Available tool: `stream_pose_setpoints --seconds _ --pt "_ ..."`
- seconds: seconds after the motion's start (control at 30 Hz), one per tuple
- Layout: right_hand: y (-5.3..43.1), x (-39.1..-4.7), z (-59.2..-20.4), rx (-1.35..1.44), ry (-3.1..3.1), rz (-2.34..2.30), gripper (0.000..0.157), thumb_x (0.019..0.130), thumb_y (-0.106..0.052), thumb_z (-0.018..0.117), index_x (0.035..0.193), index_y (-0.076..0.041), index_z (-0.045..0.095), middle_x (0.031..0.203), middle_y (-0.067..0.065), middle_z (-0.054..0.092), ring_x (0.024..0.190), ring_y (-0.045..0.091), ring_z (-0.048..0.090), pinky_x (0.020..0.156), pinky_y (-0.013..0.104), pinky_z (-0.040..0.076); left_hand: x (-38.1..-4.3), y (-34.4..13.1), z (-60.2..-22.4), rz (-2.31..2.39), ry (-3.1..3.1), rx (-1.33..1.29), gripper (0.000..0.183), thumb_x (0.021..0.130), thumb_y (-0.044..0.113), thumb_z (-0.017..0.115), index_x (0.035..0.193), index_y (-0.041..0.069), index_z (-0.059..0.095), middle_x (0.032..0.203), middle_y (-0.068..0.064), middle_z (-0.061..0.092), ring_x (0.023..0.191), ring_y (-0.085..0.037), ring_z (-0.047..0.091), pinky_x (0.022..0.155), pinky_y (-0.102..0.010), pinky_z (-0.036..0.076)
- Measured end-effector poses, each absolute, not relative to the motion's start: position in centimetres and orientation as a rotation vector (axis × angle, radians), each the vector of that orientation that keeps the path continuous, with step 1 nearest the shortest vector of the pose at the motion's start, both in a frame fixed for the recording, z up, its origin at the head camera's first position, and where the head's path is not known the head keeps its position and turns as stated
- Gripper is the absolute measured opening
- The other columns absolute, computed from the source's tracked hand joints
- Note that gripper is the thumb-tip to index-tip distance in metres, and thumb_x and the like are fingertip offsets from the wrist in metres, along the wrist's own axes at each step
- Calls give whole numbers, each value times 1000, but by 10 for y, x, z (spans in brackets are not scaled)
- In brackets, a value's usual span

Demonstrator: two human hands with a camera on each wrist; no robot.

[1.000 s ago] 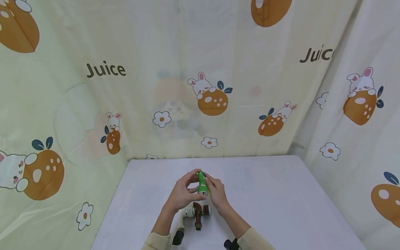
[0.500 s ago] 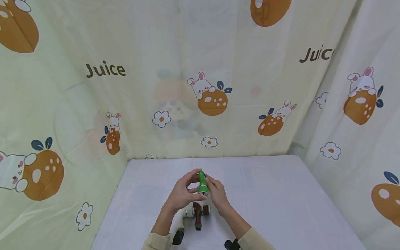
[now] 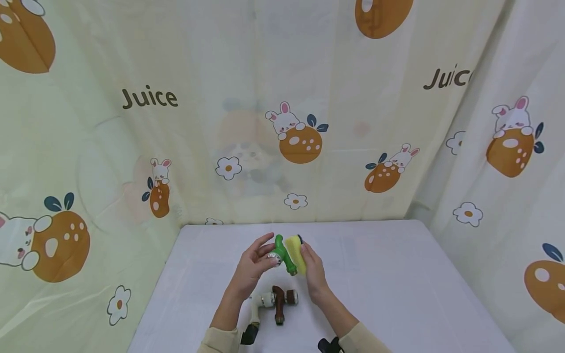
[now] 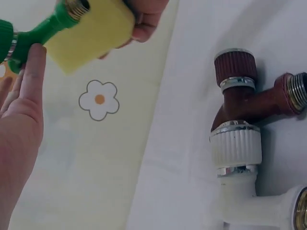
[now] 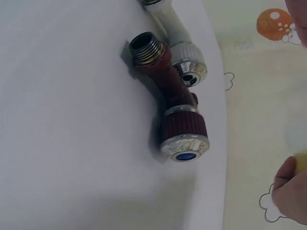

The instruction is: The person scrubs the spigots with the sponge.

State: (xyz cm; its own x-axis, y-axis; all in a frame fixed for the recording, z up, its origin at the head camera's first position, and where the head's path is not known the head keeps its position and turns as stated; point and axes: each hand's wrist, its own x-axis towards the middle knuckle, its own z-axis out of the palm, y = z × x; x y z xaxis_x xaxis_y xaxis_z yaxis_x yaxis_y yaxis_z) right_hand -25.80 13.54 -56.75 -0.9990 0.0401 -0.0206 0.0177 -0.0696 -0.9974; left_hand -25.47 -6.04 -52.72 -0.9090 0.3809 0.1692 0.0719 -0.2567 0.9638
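Observation:
My left hand (image 3: 250, 269) holds a green angle valve (image 3: 280, 249) above the table, with fingers behind it and the thumb near its silver-rimmed knob. In the left wrist view the valve's threaded brass end (image 4: 76, 8) points toward a yellow sponge (image 4: 93, 36). My right hand (image 3: 315, 272) grips this sponge by its dark-backed side, just right of the valve. Whether sponge and valve touch, I cannot tell. In the right wrist view only part of the right hand (image 5: 293, 196) and a bit of yellow show at the edge.
Below my hands, a dark red-brown angle valve (image 3: 279, 305) lies beside a white angle valve (image 3: 257, 308) on the white table (image 3: 397, 294). A black piece (image 3: 249, 334) lies by my left sleeve, another dark object (image 3: 327, 345) by the right sleeve. A printed curtain (image 3: 344, 186) stands behind.
The green valve has turned, its knob now toward the left and its outlet toward the lower right. My right hand has shifted slightly right and down, and the yellow sponge has come into view.

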Motion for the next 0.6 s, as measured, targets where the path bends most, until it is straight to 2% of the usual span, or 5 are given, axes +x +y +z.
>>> stream_pose_setpoints --seconds 0.1,0.2,0.33,0.43,0.6 --pt "134 -254 -561 26 -2027 2326 48 99 -52 40 132 -21 54 97 10 53 85 23 50 69 32 47 -255 -62 -525 2355 1675 540 59 92 12 64 145 10 38 137 -20 50 118 -26 58 94 -35 50" --pt "131 -248 -550 181 -2031 2262 40 102 -38 44 137 -22 52 112 8 51 93 23 50 71 31 50 -256 -61 -524 2388 1651 518 58 93 15 64 144 5 38 136 -21 51 116 -25 59 94 -36 50" --pt "124 -236 -530 307 -2091 2127 44 100 -25 52 143 -16 46 128 11 41 101 25 47 72 31 54 -258 -57 -525 2407 1671 468 58 92 18 65 141 1 40 131 -18 55 114 -24 60 93 -38 50" --pt "120 -230 -521 248 -2122 2134 47 100 -28 51 145 -16 44 126 11 41 101 24 47 74 30 53 -258 -52 -527 2440 1682 441 53 93 19 63 138 0 42 128 -18 57 115 -24 59 94 -40 49" --pt "117 -239 -534 92 -2114 2324 53 102 -45 39 147 -19 37 116 12 50 98 24 51 77 33 49 -258 -46 -532 2508 1735 444 43 96 23 60 133 5 46 128 -20 55 117 -29 58 94 -41 48"
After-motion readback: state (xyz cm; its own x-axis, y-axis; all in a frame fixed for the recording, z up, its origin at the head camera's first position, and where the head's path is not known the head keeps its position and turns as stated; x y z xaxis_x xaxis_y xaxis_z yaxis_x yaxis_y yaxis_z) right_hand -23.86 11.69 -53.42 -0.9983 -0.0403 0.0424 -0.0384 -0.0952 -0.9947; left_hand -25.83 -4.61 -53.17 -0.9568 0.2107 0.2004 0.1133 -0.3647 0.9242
